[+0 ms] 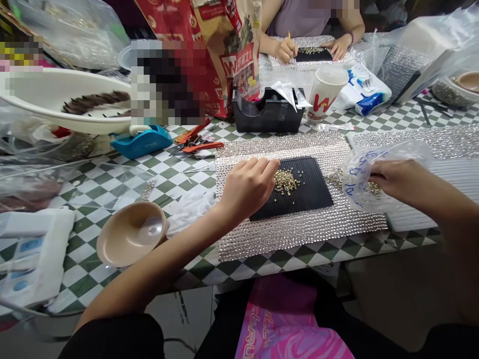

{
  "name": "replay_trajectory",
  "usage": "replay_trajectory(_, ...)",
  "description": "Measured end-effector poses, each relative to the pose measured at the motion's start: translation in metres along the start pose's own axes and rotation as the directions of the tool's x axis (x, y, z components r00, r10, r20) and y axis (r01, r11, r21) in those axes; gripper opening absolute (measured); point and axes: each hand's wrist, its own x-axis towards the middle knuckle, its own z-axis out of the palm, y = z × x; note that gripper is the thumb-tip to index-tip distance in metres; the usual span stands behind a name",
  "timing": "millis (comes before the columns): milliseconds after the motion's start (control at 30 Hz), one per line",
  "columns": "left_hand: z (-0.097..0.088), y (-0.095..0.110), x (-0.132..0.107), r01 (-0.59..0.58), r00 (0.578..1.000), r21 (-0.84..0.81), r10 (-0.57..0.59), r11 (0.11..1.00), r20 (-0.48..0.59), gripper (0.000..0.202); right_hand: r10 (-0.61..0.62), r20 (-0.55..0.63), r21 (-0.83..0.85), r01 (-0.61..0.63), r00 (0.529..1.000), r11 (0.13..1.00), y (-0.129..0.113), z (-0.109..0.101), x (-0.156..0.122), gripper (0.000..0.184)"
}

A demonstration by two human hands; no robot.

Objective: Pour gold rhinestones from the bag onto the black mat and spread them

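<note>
A black ridged tray [314,192] lies on a sparkly rhinestone mat [299,232], with a heap of small gold rhinestones [286,182] on it. Over the tray's left side is my left hand [249,187], its fingers curled closed; whatever they may hold is hidden. To the right of the tray, my right hand [392,177] grips a clear plastic bag [357,182] with blue handwriting on it. More gold stones show inside the bag, and its left end hangs over the mat close to the tray.
Left of the mat sit a tan bowl [130,234] and a white device [41,254]. Behind are orange-handled pliers [202,144], a black tape dispenser [267,117], a paper cup [325,94] and a wipes pack [366,89]. Across the table, a person's hands [288,50] work at another black tray.
</note>
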Motion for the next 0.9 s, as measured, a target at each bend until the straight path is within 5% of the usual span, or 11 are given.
replay_trajectory(900, 0.006, -0.004, 0.001, 0.026, 0.999, -0.028, -0.024, 0.999, 0.048, 0.018, -0.093, -0.077, -0.029, 0.091, 0.993, 0.995, 0.007, -0.001, -0.013, 0.032)
